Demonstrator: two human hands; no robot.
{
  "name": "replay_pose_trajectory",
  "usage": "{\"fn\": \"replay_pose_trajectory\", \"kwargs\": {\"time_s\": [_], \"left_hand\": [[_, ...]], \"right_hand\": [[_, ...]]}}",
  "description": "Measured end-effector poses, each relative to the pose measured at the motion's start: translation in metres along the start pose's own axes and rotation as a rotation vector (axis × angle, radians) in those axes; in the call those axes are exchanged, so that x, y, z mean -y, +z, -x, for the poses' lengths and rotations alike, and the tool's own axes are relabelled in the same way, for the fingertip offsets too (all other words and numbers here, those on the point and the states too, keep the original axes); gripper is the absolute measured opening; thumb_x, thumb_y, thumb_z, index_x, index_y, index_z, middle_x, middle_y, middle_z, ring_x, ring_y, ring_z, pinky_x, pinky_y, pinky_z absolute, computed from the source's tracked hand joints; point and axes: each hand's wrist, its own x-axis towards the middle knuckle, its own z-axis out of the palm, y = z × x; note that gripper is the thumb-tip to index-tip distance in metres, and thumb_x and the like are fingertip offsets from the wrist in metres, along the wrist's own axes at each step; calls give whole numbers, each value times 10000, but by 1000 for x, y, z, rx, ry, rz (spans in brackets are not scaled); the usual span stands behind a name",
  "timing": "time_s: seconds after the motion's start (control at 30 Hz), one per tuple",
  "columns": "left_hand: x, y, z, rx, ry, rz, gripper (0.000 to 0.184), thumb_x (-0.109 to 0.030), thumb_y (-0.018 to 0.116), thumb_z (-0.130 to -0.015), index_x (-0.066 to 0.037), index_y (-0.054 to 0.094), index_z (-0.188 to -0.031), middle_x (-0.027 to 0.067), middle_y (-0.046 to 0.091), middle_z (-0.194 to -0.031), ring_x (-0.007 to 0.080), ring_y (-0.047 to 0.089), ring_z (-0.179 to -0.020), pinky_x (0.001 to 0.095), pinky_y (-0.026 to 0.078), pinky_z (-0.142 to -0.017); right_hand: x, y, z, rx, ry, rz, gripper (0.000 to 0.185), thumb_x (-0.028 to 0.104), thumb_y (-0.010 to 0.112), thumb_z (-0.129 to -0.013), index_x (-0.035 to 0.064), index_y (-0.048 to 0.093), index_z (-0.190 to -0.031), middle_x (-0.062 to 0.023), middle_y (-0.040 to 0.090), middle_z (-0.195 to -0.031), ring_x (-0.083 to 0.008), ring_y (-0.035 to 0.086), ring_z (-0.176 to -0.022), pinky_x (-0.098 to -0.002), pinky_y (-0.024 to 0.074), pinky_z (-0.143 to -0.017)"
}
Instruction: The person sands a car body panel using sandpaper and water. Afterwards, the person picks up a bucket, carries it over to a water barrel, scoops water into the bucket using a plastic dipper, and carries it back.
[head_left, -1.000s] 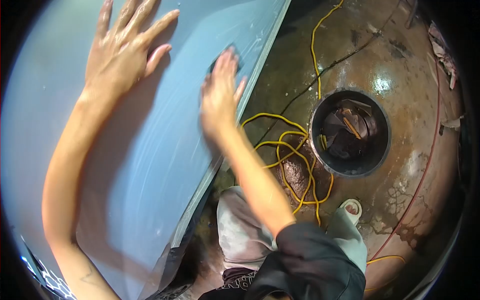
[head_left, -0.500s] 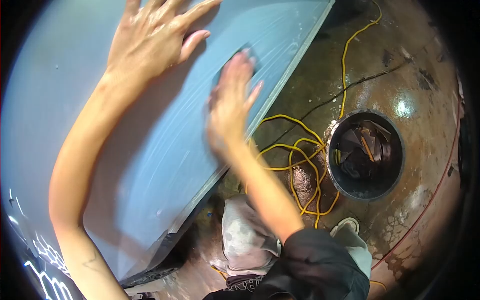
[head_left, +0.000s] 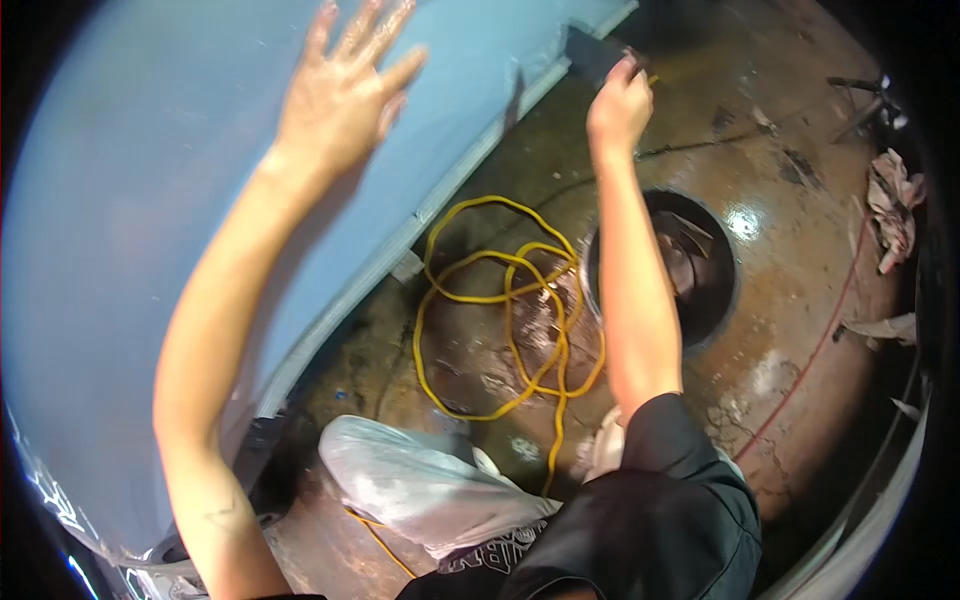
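Observation:
A wide blue-grey painted panel (head_left: 130, 230), like a vehicle body panel, fills the left side. My left hand (head_left: 338, 110) lies on it near the top, wet, fingers spread apart. Beyond the panel's right edge, my right hand (head_left: 622, 110) is raised over the floor. Between its thumb and fingers it pinches a thin dark sheet of sandpaper (head_left: 592, 55), which hangs out to the left near the panel edge. My right forearm passes in front of a black bucket (head_left: 733, 275) and hides part of it. Dark sheets lie inside the bucket.
Loops of yellow cable (head_left: 418, 340) lie on the wet floor (head_left: 760, 400) between the panel and the bucket. A thin red hose (head_left: 812, 368) runs along the right. Crumpled cloth (head_left: 893, 205) lies at the far right. My bent leg (head_left: 400, 480) is below the panel edge.
My right hand has left the panel surface and swung right and up past its edge, carrying the sandpaper. My left hand stays on the panel. The view has shifted, and the bucket appears further left.

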Motion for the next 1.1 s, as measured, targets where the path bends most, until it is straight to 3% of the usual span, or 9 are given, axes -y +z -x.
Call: {"fn": "replay_pose_trajectory", "kwargs": {"time_s": [0.13,0.27,0.33,0.47,0.53,0.8,0.9,1.0,1.1], "left_hand": [[-125,20,11,491,27,756,276,-251,681,-847,-137,715,-1096,82,676,-1211,280,598,-1186,455,448,-1020],[-261,22,-23,66,-37,1313,283,-259,662,-873,-103,702,-1105,104,700,-1081,333,658,-1010,440,535,-844],[-318,22,-32,119,-167,1418,309,-271,662,-879,-108,690,-1140,124,694,-1081,337,654,-1025,444,532,-859],[-395,67,18,436,-248,1227,360,-304,687,-857,-134,682,-1174,141,687,-1063,342,646,-1048,456,526,-852],[-401,63,34,568,-20,928,362,-315,689,-857,-151,683,-1180,130,689,-1074,319,640,-1064,433,505,-874],[-459,65,63,746,-183,1175,780,-510,738,-800,-225,444,-1464,154,450,-1429,349,497,-1264,479,418,-1048],[-528,100,74,613,-401,1074,998,-554,749,-769,-100,293,-1533,140,349,-1532,330,341,-1384,469,362,-1094],[-545,64,68,601,-495,880,808,-425,652,-838,-37,372,-1490,191,371,-1519,398,351,-1369,565,368,-1046],[-587,107,78,117,-352,1019,627,-316,602,-865,-16,491,-1403,213,457,-1458,383,401,-1369,554,352,-1070]], "right_hand": [[-18,-86,-84,454,60,522,489,465,362,-1014,108,633,-1211,-238,641,-1189,-454,558,-1164,-490,447,-973],[-96,-152,-72,815,-1,959,590,536,334,-1005,94,606,-1286,-175,593,-1325,-382,532,-1254,-477,419,-1050],[-73,-172,-33,906,10,1085,511,544,392,-995,214,624,-1308,-147,598,-1339,-386,540,-1252,-490,442,-1031],[-67,-197,-2,877,-265,1230,437,523,500,-966,265,638,-1291,-140,643,-1229,-421,576,-1142,-506,500,-946],[-54,-210,9,868,-338,1206,426,514,528,-956,266,643,-1283,-140,650,-1195,-423,582,-1111,-505,518,-914],[16,-226,121,1039,-735,837,430,233,753,-757,197,648,-1172,-38,557,-988,-272,563,-965,-397,563,-681],[24,-220,144,1063,-721,801,463,219,765,-741,197,647,-1189,-38,549,-989,-266,553,-956,-392,546,-691],[28,-223,154,1092,-692,782,466,206,766,-738,187,657,-1190,-43,542,-975,-271,545,-931,-402,529,-687],[34,-232,157,1104,-670,756,490,178,769,-730,179,653,-1207,-43,533,-963,-270,546,-920,-409,527,-680]]}}
